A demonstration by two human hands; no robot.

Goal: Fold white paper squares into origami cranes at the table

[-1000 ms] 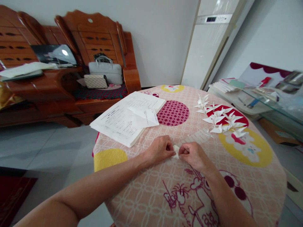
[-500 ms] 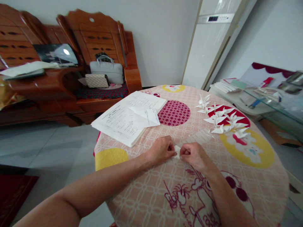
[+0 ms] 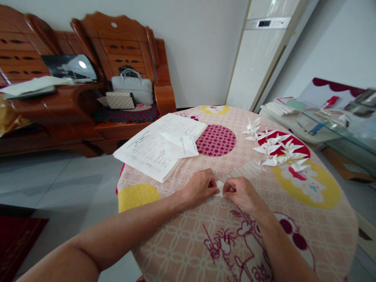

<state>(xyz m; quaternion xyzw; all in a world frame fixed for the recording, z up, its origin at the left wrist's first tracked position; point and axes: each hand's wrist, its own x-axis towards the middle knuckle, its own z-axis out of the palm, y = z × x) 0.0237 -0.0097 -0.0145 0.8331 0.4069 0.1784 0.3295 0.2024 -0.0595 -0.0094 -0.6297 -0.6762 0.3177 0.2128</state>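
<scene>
A small folded piece of white paper (image 3: 219, 188) lies between my hands, low over the round table. My left hand (image 3: 202, 183) is closed, with thumb and fingers pinching the paper's left side. From the other side my right hand (image 3: 239, 192) pinches its right edge, fingers curled inward. Much of the paper is hidden behind the fingertips. Just beyond my right hand a clear strip with faint print (image 3: 249, 169) rests on the cloth. Several folded white paper cranes (image 3: 276, 147) stand in a group at the table's far right.
A stack of printed sheets (image 3: 149, 156) lies at the table's left, with a loose folded sheet (image 3: 182, 147) on top. The patterned tablecloth (image 3: 176, 243) covers the round table. Wooden chairs (image 3: 117, 47) holding bags stand behind; a glass-topped side table (image 3: 337, 131) is at right.
</scene>
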